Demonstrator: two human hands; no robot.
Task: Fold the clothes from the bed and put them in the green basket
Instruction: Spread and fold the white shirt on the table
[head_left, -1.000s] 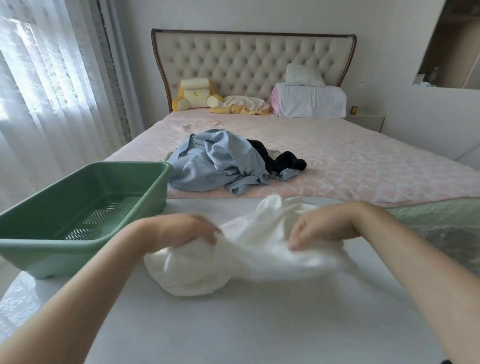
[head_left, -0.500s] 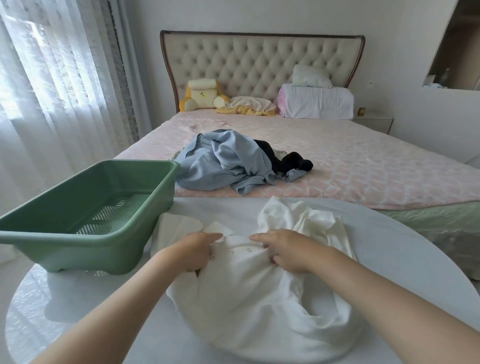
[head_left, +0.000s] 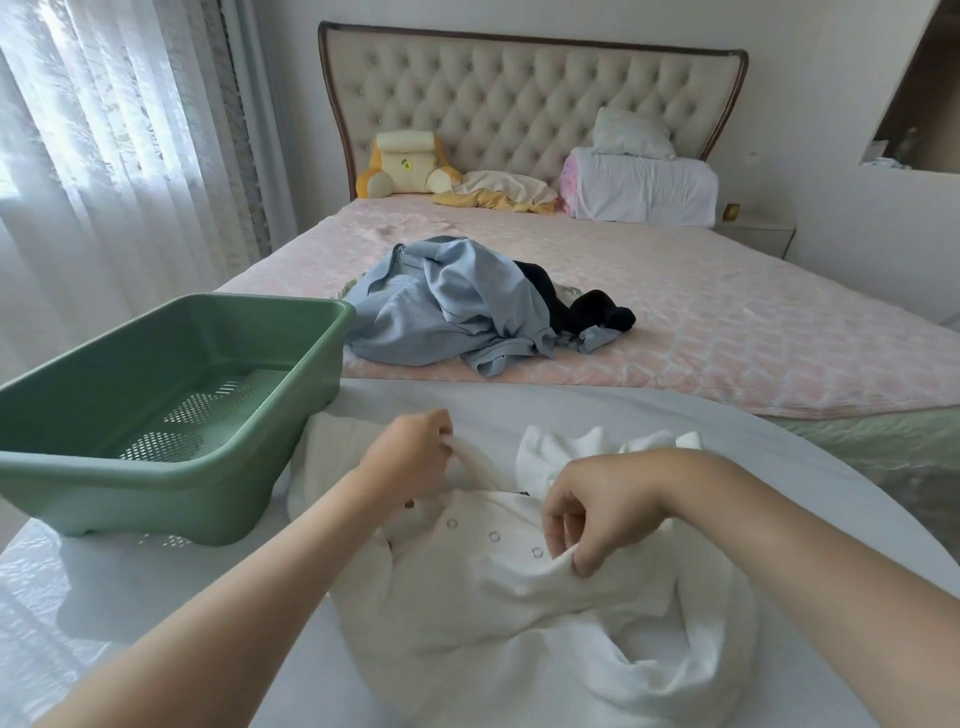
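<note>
Bed (head_left: 727, 322): pink quilted cover, fills our view from 12 to 3 o'clock.

Round white table (head_left: 130, 597): spreads across the near field, 4 through 8 o'clock. We cannot tell whether its far edge touches the mattress.

Green basket (head_left: 156, 499): stands on the table at 9 o'clock, upright, perforated floor showing.

White garment (head_left: 519, 613): lies rumpled on the table at 6 o'clock, its left edge just beside the basket's near corner.

Blue garment (head_left: 441, 312): heaped on the bed at 12 o'clock. A black garment (head_left: 597, 312) touches it on its 3 o'clock side.

Left hand (head_left: 410, 457): at the white garment's 11 o'clock, thumb and fingers pinching up a fold of the cloth.

Right hand (head_left: 602, 509): at its 1 o'clock, fingers curled, pinching the cloth edge.

Snaps (head_left: 494, 535): we count three in a row, between the two hands.
</note>
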